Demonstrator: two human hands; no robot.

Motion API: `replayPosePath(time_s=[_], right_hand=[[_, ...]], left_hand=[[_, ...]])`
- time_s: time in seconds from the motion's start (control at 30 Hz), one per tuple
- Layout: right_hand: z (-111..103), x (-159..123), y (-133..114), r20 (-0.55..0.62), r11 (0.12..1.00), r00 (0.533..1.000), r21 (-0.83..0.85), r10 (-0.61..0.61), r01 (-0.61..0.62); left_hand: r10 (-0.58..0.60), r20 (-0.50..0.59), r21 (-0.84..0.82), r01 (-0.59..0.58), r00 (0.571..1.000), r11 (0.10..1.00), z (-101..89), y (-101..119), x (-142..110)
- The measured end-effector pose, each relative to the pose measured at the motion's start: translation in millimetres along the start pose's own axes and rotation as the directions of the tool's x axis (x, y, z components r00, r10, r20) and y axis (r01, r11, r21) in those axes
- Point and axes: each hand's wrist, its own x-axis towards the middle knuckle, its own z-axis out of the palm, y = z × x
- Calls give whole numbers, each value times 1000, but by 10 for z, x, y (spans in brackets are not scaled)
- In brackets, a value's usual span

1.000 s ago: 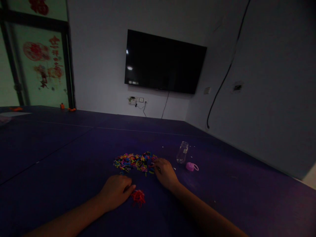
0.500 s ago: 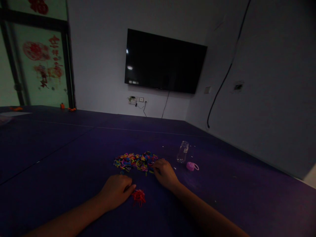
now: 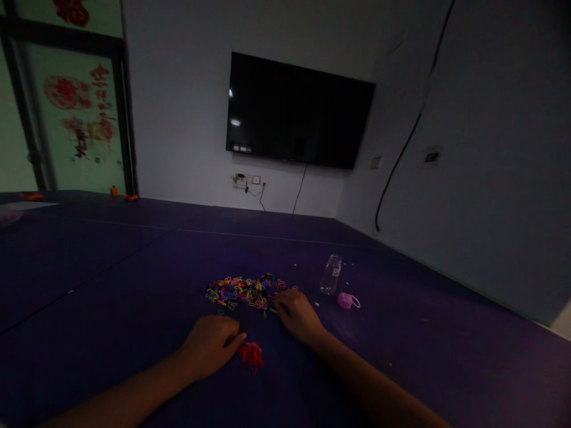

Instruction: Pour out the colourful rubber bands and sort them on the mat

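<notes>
A pile of small loops in many colours [image 3: 243, 291], which look like rubber bands, lies on the dark purple surface. At the pile's right edge my right hand [image 3: 298, 314] is closed, its fingertips down among the loops; whatever they pinch is too small to make out. Closer to me, my left hand [image 3: 212, 345] rests on the surface with its fingers curled under. Its thumb tip lies beside a smaller heap of red loops [image 3: 251, 355]. The inside of the left hand is hidden.
Beyond my right hand are a clear bottle [image 3: 331, 275], without a cap, and a pink lid with a ring [image 3: 347, 301]. White scraps [image 3: 316, 304] lie nearby. A television [image 3: 298, 113] hangs on the far wall, and a black cable [image 3: 401, 151] dangles at the right.
My right hand has shifted very slightly at the edge of the pile. Left hand, loops and bottle stay as they were; the view has moved a little.
</notes>
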Motion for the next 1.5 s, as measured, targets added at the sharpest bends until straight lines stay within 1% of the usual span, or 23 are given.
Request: replayPosePath(time_s=[0.2, 0.33, 0.47, 0.63, 0.9, 1.0, 1.17, 1.5], right_hand=[[28, 2, 18, -12, 1000, 1000, 6, -17, 17], [47, 0, 39, -2, 1000, 1000, -16, -5, 5], [28, 4, 20, 24, 1000, 1000, -27, -7, 7], [-4, 8, -15, 26, 1000, 1000, 5, 10, -11], [28, 1, 23, 36, 1000, 999, 19, 8, -8], [54, 2, 54, 54, 1000, 998, -2, 22, -22], [83, -2, 84, 72, 999, 997, -34, 27, -25], [5, -3, -12, 47, 999, 998, -25, 44, -43]], left_hand=[[-9, 22, 11, 9, 1000, 1000, -19, 5, 3], [-3, 22, 8, 3, 1000, 1000, -11, -4, 7], [-7, 19, 1, 6, 1000, 1000, -17, -1, 4], [-14, 39, 8, 14, 999, 1000, -26, 3, 7], [-10, 28, 3, 10, 1000, 1000, -22, 1, 2], [-5, 33, 11, 4, 999, 1000, -20, -7, 4], [7, 4, 11, -7, 1000, 1000, -1, -16, 1], [-3, 22, 7, 3, 1000, 1000, -20, 1, 4]])
